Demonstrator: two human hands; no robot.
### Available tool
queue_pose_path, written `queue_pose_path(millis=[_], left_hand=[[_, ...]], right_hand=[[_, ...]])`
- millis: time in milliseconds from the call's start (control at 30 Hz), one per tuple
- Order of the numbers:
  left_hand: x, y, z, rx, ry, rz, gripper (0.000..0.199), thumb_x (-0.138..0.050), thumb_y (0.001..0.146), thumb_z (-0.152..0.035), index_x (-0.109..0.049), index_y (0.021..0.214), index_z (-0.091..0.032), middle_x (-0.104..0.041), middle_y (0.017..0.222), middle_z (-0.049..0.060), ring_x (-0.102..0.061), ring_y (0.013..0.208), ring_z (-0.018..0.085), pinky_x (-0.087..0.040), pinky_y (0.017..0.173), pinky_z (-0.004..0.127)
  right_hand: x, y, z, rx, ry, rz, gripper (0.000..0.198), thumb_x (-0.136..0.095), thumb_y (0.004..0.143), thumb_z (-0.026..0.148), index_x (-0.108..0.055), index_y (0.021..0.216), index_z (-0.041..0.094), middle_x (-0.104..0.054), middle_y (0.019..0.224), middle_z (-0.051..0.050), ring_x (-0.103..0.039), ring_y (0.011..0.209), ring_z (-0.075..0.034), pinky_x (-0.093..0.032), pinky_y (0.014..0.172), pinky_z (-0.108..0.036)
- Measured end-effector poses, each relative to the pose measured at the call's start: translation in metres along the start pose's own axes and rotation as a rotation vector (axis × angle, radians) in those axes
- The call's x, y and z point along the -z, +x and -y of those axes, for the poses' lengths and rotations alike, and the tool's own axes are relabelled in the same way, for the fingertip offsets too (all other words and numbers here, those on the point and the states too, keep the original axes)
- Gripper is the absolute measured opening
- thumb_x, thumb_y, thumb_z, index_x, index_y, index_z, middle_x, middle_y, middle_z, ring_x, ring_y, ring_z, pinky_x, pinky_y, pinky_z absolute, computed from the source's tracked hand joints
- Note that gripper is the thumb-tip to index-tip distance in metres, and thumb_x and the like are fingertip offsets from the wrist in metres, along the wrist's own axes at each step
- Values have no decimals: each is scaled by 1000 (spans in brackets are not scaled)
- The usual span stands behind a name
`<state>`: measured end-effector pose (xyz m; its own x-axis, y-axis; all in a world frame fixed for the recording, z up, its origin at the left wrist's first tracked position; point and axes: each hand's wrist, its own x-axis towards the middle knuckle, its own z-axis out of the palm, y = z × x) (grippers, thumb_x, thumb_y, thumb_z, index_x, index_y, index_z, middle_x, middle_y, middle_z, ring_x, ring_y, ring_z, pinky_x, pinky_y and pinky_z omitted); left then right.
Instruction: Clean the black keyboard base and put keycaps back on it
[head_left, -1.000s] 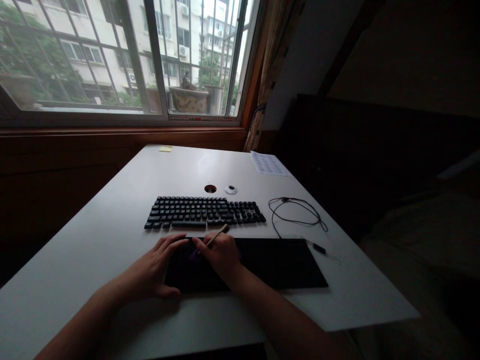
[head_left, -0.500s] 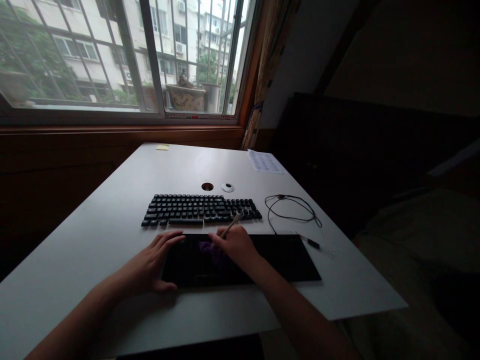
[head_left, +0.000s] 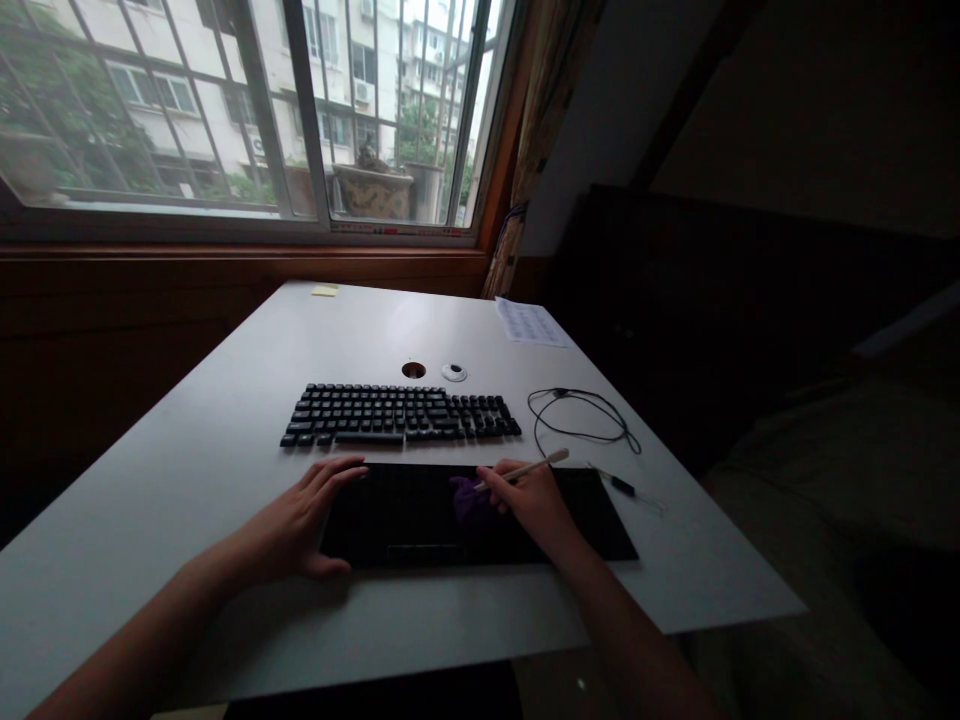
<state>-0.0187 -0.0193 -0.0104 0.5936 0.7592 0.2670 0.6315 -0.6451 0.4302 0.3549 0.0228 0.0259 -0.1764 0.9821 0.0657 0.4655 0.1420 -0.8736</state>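
A long black pad (head_left: 420, 515) lies on the white desk (head_left: 225, 420) in front of a black keyboard (head_left: 397, 413). My left hand (head_left: 304, 520) rests flat with fingers apart on the pad's left end. My right hand (head_left: 529, 500) is over the pad's right half, holding a thin pale stick (head_left: 525, 468) that points up to the right. A small purple tuft (head_left: 466, 497) shows at the stick's lower end, against the pad.
A looped black cable (head_left: 581, 415) and a small dark pen-like item (head_left: 622, 487) lie right of the keyboard. A cable hole (head_left: 413, 370), its white cap (head_left: 453, 373), a printed sheet (head_left: 529, 322) and a yellow note (head_left: 325, 291) lie farther back. A barred window (head_left: 247, 110) stands behind.
My right hand has slid to the right along the pad with the stick and purple tuft. My left hand has stayed on the pad's left end.
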Motion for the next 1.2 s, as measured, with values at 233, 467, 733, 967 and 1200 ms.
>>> queue_pose_path(millis=[233, 467, 733, 967, 1200], left_hand=[[0, 1, 0, -6, 9, -1, 110, -86, 74, -51, -20, 160, -28, -34, 159, 18, -38, 143, 43, -42, 115, 63], [2, 1, -2, 0, 9, 8, 111, -86, 75, -47, -19, 160, -29, -33, 160, 18, -37, 144, 42, -41, 116, 62], [0, -1, 1, -2, 13, 10, 107, -84, 77, -50, -20, 160, -28, -30, 162, 18, -36, 145, 42, -41, 116, 62], [0, -1, 3, -10, 12, 7, 107, -85, 76, -50, -21, 160, -29, -32, 162, 18, -37, 144, 43, -41, 116, 62], [0, -1, 1, 4, 4, -13, 109, -86, 74, -48, -23, 161, -30, -35, 161, 16, -40, 143, 43, -43, 114, 63]], right_hand=[[48, -19, -20, -37, -182, -166, 46, -61, 92, 56, -69, 64, 21, -69, 58, -2, -64, 50, -17, -46, 52, -27], [103, -47, -54, -158, -334, -349, 54, -61, 86, 69, -70, 60, 22, -66, 51, -3, -64, 47, -20, -45, 49, -30], [108, -58, -47, -156, -153, -463, 50, -65, 86, 67, -74, 75, 18, -69, 60, -5, -64, 52, -19, -48, 53, -29], [75, -24, -13, 104, -221, -130, 36, -62, 93, 53, -78, 86, 22, -76, 80, -6, -70, 75, -22, -53, 73, -33], [76, -23, -28, 25, -371, -136, 45, -53, 97, 56, -66, 70, 23, -71, 65, -2, -65, 59, -19, -48, 64, -30]])
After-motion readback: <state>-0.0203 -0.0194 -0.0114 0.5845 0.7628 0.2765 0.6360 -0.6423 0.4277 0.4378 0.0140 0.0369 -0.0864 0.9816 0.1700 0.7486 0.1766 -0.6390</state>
